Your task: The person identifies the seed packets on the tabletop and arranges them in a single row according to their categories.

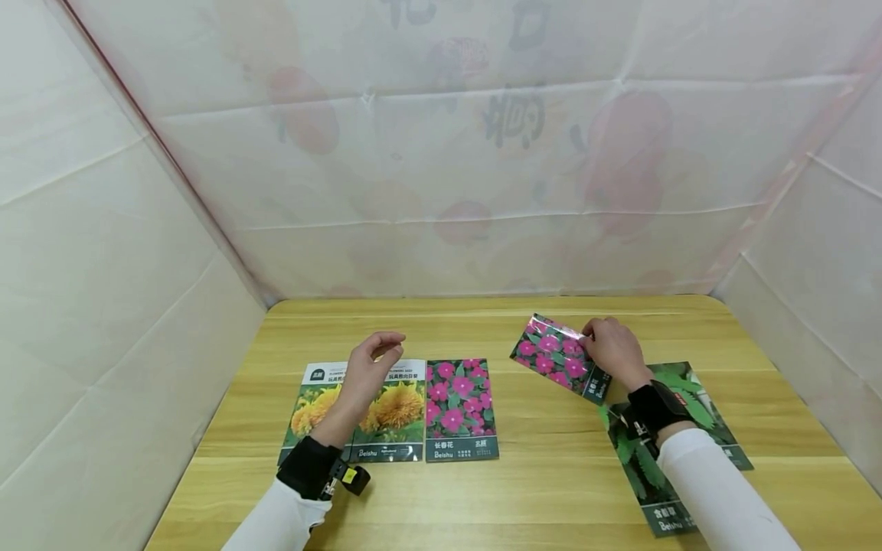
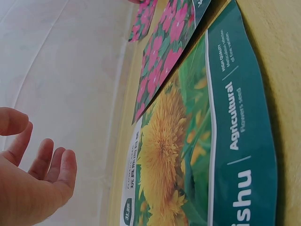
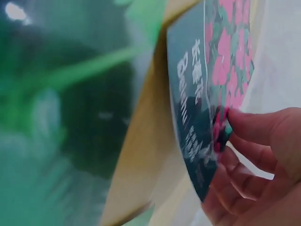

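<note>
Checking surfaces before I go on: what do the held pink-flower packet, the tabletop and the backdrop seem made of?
Held pink-flower packet: probably glossy plastic film or laminated paper; light glares along its upper edge.
Tabletop: wood or wood-look laminate, satin; yellowish grain streaks run across it.
Backdrop: perhaps thin fabric or plastic sheeting, fairly matte; fold creases and faint print show.

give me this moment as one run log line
right grip: pinches pink-flower packet by its edge | left grip: empty, over yellow-flower packets | table: second pink-flower packet, green-leaf packets
</note>
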`<state>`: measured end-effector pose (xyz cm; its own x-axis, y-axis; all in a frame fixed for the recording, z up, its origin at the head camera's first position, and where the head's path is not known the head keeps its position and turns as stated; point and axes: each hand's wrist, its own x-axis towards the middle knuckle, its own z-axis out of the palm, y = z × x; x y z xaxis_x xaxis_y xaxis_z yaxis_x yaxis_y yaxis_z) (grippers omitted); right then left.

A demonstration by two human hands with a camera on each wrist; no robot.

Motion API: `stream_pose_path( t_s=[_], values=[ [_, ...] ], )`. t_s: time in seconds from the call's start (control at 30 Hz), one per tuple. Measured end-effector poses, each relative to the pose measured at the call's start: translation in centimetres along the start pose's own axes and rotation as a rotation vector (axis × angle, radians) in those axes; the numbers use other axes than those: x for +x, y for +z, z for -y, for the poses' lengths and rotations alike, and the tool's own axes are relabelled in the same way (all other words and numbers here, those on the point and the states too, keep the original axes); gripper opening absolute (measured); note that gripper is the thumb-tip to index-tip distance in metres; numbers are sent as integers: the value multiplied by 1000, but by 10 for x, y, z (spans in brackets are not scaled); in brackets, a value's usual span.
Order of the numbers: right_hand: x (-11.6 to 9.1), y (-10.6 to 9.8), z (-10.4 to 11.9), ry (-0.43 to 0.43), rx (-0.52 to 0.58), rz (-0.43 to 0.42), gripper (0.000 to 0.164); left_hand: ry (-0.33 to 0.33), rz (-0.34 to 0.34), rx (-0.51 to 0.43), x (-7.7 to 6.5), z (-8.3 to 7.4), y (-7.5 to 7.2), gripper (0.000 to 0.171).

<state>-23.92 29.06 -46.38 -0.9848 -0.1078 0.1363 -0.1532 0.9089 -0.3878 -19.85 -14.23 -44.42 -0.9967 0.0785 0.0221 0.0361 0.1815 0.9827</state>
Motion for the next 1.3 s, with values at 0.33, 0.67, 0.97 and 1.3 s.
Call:
stream_pose_path(
  t_s=[0.33,0.67,0.97,1.3],
  values=[
    [4,-16,-10,109,226,118,25,10,-12,9,0,2,0,26],
    [-11,-23,-11,173,439,246,32,-1,8,1,0,3,1,29],
    [-27,-26,6,184,538,222,36,34,67,-63,2,4,13,29],
    [-40,-11,31,231,745,263,37,116,227,-115,8,9,39,37]
  ],
)
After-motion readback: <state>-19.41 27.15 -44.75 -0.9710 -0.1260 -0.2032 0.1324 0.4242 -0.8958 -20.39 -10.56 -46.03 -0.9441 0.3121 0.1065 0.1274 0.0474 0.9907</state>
